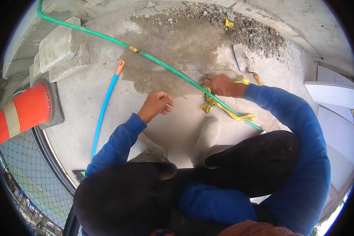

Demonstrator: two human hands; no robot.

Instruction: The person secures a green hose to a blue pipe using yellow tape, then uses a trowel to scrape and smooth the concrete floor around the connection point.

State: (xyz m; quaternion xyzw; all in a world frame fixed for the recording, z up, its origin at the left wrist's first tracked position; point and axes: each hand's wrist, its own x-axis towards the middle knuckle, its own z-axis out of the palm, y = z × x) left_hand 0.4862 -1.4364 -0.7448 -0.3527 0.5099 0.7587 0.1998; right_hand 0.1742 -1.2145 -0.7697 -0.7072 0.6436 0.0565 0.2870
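A green hose (169, 67) runs slantwise across the concrete from the far left toward my right knee. Crumpled yellow plastic tape (213, 103) is wound about the hose and trails along it. My right hand (223, 85) is closed at the hose, fingertips pinched on the tape; a strip of it shows beyond the wrist. To the left of the hose, my left hand (158, 105) hovers with fingers curled in and nothing visible in them. A second yellow wrapping (134, 48) sits farther up the hose.
A trowel (242, 59) lies beyond my right hand, near gravel rubble (259, 35). On the left are a blue pole (107, 96), concrete blocks (59, 47) and a tipped orange cone (31, 108) by a mesh fence (31, 169). White panels (330, 94) stand at right.
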